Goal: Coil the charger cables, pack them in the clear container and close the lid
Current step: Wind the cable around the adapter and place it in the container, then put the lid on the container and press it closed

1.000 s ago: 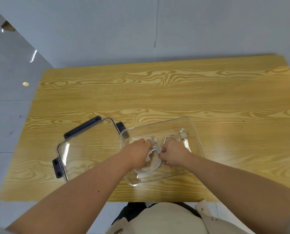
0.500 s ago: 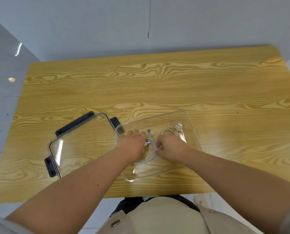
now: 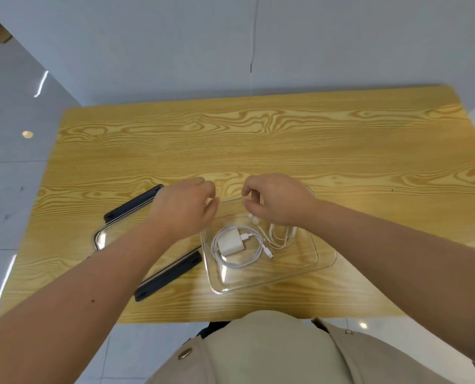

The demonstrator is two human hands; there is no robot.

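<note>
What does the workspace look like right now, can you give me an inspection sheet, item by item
Surface: wooden table, mostly bare.
Job's things: clear container open, holding white charger; lid with dark clips lies beside it on the left.
Clutter: nothing seen.
Grips: left hand and right hand raised over the container's far edge, fingers curled, holding nothing visible.
Cables: coiled cable around the charger; second coil beside it.
Surroundings: grey wall, pale tiled floor.
</note>
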